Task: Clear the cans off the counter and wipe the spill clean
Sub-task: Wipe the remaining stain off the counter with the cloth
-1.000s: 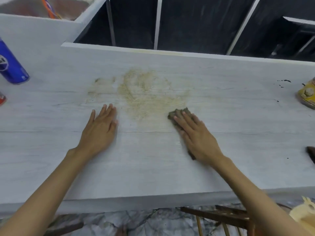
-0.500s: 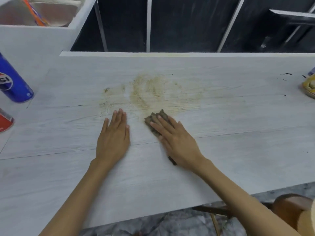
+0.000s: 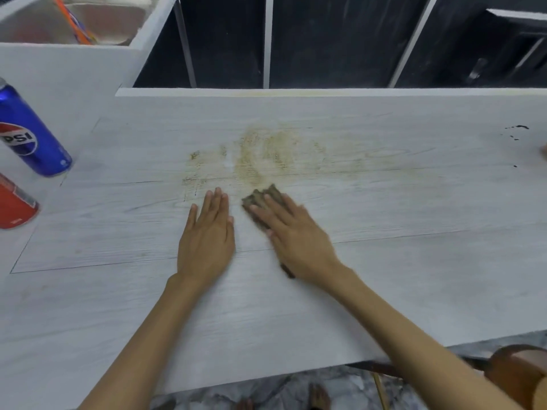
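Right hand (image 3: 299, 241), fingers flat on the cloth (image 3: 260, 196), has swept left beside the flat-fingered left hand (image 3: 207, 241); the spill (image 3: 266, 155) stays smeared.

**Bare Hands, Bare Forearms**

The left hand (image 3: 207, 241) and right hand (image 3: 299, 241) are bare and slim-fingered. The left forearm (image 3: 142, 344) and right forearm (image 3: 414, 329) are uncovered as far as the lower edge. A bare foot (image 3: 319, 396) shows low down, blurred.

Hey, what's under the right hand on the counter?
A brown scrubbing pad, pressed flat by the right hand. Its front edge and a back corner poke out; the hand covers the rest.
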`<state>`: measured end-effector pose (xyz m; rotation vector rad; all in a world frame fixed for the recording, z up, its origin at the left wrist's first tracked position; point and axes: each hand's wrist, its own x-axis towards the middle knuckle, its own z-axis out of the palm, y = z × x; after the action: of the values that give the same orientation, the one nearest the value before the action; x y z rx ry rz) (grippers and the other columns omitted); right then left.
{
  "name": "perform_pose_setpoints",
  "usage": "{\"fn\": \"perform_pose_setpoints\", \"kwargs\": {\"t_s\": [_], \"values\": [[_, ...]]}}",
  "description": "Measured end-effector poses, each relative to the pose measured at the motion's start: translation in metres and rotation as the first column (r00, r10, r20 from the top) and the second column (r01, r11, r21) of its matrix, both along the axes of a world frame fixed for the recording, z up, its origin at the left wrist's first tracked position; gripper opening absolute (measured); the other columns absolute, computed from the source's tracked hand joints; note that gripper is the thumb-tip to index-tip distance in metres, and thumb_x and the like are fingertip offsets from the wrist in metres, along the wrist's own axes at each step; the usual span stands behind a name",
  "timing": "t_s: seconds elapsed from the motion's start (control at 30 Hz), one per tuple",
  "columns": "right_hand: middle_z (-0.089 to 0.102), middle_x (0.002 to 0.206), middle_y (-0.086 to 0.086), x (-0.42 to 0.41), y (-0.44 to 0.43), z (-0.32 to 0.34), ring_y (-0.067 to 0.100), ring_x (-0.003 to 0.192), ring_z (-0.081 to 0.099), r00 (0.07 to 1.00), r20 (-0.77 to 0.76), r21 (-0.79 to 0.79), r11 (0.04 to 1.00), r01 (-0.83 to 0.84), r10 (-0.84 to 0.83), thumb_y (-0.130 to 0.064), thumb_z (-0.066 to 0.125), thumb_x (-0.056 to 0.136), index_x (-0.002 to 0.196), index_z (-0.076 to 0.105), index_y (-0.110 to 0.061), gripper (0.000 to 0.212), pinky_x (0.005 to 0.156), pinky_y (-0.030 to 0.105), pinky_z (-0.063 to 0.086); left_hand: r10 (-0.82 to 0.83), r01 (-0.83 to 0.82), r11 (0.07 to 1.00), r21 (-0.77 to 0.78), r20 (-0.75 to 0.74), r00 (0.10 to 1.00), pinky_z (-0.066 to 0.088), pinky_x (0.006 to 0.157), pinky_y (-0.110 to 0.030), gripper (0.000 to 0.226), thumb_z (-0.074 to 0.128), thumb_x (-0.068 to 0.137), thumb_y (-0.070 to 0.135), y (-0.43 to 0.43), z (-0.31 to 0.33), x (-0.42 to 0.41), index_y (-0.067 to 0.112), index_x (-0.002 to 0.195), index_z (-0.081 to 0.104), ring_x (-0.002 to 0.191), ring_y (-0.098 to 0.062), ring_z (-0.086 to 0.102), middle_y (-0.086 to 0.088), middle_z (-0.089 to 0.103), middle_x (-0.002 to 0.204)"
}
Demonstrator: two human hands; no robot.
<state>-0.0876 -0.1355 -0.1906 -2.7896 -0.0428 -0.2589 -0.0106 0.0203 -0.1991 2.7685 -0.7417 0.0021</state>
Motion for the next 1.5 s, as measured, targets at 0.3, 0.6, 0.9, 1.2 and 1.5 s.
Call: {"fn": "perform_pose_setpoints", "kwargs": {"t_s": [0.3,0.6,0.9,1.2,1.5], "values": [[0.011,0.159,0.004,0.078,-0.141,-0.014,0.027,0.147,0.004,0.959,-0.081,-0.072,0.961,0.267,-0.272,-0.025,0.025,0.099,0.148,0.017,-0.024,0.049,0.119,0.045,0.011,0.020,-0.025,0.994,-0.106,-0.048,0.999,-0.009,0.116,-0.029,0.052,0.014,0.099,0.028,-0.062,0.012,-0.009,0.012,0.147,0.003,0.145,-0.011,-0.008,0.000,-0.004,0.158],[0.007,0.158,-0.005,-0.018,-0.278,-0.001,0.016,0.147,0.001,0.978,-0.057,-0.081,0.977,0.196,-0.201,-0.033,0.019,0.098,0.148,0.014,-0.027,0.051,0.120,0.039,0.005,-0.027,0.023,0.997,-0.071,-0.063,0.998,-0.006,0.117,-0.031,0.051,0.015,0.100,0.025,-0.174,0.007,0.003,0.009,0.148,0.005,0.145,-0.014,-0.006,-0.003,-0.002,0.158],[0.004,0.159,0.004,0.089,-0.212,-0.014,0.026,0.147,-0.003,0.992,-0.073,-0.086,0.991,0.101,-0.108,-0.023,0.021,0.100,0.149,0.009,-0.019,0.051,0.120,0.039,0.003,0.079,-0.079,0.997,0.001,-0.015,0.997,-0.005,0.118,-0.031,0.051,0.016,0.100,0.027,-0.181,-0.001,0.014,0.010,0.147,0.009,0.145,-0.012,-0.002,-0.002,0.002,0.158],[0.012,0.158,-0.003,0.064,-0.289,-0.003,0.022,0.147,0.006,1.000,-0.022,-0.112,0.994,-0.020,0.018,-0.017,0.027,0.099,0.148,0.015,-0.028,0.052,0.119,0.044,0.011,0.112,-0.112,0.994,0.012,-0.016,0.994,-0.007,0.117,-0.030,0.051,0.014,0.100,0.028,-0.177,-0.001,0.019,0.013,0.148,0.006,0.145,-0.009,-0.004,0.001,0.000,0.158],[0.004,0.159,0.000,0.162,-0.209,-0.009,0.026,0.147,-0.003,0.996,-0.066,-0.094,0.993,-0.071,0.065,-0.018,0.024,0.097,0.150,0.009,-0.022,0.055,0.120,0.045,0.010,0.213,-0.213,0.975,-0.066,-0.014,0.977,-0.004,0.118,-0.029,0.051,0.014,0.100,0.029,-0.183,-0.002,0.030,0.012,0.148,0.007,0.145,-0.009,-0.003,0.001,0.001,0.158]]}}
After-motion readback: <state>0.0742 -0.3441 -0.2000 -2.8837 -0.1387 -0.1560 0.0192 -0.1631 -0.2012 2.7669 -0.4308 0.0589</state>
